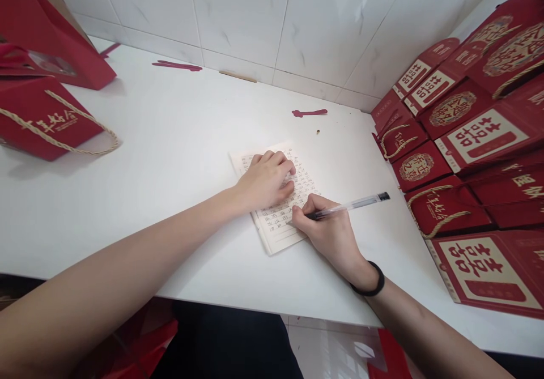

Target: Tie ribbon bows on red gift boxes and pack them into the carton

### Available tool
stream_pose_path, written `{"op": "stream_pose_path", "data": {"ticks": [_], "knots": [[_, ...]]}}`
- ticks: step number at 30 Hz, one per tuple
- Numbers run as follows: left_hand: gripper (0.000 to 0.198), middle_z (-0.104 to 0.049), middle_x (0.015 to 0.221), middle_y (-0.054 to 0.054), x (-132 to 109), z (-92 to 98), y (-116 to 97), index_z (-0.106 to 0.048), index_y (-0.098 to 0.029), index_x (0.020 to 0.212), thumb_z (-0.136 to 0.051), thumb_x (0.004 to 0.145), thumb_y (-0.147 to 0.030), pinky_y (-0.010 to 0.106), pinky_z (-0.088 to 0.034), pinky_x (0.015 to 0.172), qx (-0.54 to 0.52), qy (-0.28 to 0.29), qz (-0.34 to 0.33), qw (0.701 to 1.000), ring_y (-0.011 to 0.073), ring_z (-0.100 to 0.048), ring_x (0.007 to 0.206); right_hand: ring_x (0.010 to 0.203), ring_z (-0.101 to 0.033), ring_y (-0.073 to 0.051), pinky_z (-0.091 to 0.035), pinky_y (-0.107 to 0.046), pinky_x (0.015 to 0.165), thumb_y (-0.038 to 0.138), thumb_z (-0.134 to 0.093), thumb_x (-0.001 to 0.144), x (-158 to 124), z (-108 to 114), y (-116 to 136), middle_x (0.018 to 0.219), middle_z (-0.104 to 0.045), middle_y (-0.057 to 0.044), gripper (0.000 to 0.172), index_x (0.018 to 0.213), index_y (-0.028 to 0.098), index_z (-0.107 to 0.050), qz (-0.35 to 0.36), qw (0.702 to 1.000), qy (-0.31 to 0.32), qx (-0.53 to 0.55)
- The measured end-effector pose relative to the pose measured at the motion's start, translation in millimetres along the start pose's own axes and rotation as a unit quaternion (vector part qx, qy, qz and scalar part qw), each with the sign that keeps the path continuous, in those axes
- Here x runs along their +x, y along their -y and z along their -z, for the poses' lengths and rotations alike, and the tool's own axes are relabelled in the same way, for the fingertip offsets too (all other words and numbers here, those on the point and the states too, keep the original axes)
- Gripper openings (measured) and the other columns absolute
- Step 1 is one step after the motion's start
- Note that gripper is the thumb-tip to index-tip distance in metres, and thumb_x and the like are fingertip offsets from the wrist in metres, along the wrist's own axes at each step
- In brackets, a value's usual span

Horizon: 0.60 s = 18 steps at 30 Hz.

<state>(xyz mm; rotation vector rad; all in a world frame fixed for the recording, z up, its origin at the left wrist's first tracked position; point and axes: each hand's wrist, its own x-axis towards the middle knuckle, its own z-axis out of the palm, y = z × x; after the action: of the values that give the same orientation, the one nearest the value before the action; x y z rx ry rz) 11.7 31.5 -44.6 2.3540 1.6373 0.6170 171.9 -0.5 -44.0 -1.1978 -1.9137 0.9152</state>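
A small lined notebook [283,237] lies tilted on the white table, its page filled with rows of handwritten numbers down to the lower part. My left hand [267,181] rests on the upper page with its fingers loosely bent and a little apart, holding nothing and covering some of the writing. In my right hand [329,226], a clear-barrelled gel pen [359,203] with a black grip is pinched between thumb and fingers. Its tip meets the page near the last written row, and its black end points up to the right. A black band circles my right wrist.
Stacked red gift boxes [463,197] with gold and white designs and rope handles line the table's right side. Red gift bags [51,115] stand at the left. Dark red strips [176,65] and another red strip [310,113] lie towards the tiled wall [238,16].
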Motion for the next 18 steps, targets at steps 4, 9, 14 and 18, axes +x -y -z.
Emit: {"op": "stream_pose_path", "data": {"ticks": [4, 9, 14, 18], "knots": [[0.023, -0.055, 0.104, 0.008, 0.0, 0.1, -0.7, -0.057, -0.017, 0.099, -0.045, 0.082, -0.025, 0.041, -0.034, 0.090, 0.002, 0.004, 0.003, 1.000, 0.0238, -0.047, 0.101, 0.049, -0.025, -0.008, -0.021, -0.021, 0.045, 0.024, -0.052, 0.072, 0.0, 0.1, 0.3, 0.049, -0.027, 0.007, 0.031, 0.053, 0.019, -0.027, -0.005, 1.000, -0.009, -0.001], [0.024, -0.055, 0.105, 0.007, -0.5, 0.7, -0.6, -0.057, -0.016, 0.100, -0.045, 0.082, -0.026, 0.040, -0.034, 0.091, 0.005, 0.008, 0.007, 1.000, 0.0234, -0.046, 0.102, 0.049, -0.027, -0.009, -0.023, -0.021, 0.046, 0.024, -0.051, 0.072, -0.2, -0.2, 1.9, 0.049, -0.028, 0.006, 0.030, 0.053, 0.019, -0.029, -0.020, 1.000, -0.004, 0.013], [0.022, -0.056, 0.103, 0.007, -1.2, 0.3, 0.7, -0.057, -0.017, 0.099, -0.045, 0.082, -0.025, 0.041, -0.035, 0.091, 0.000, -0.001, 0.004, 1.000, 0.0227, -0.047, 0.101, 0.046, -0.026, -0.008, -0.023, -0.021, 0.044, 0.021, -0.052, 0.071, -1.0, 2.6, 1.2, 0.047, -0.028, 0.007, 0.032, 0.052, 0.020, -0.026, -0.040, 0.995, -0.017, 0.089], [0.023, -0.057, 0.102, 0.007, -3.4, 0.3, 0.2, -0.058, -0.018, 0.098, -0.047, 0.080, -0.025, 0.042, -0.037, 0.089, 0.003, -0.005, 0.010, 1.000, 0.0236, -0.049, 0.100, 0.040, -0.032, -0.008, -0.026, -0.020, 0.039, 0.032, -0.054, 0.084, -0.8, 10.0, -3.0, 0.045, -0.036, 0.006, 0.036, 0.055, 0.020, -0.035, 0.005, 0.987, -0.060, 0.146]]}}
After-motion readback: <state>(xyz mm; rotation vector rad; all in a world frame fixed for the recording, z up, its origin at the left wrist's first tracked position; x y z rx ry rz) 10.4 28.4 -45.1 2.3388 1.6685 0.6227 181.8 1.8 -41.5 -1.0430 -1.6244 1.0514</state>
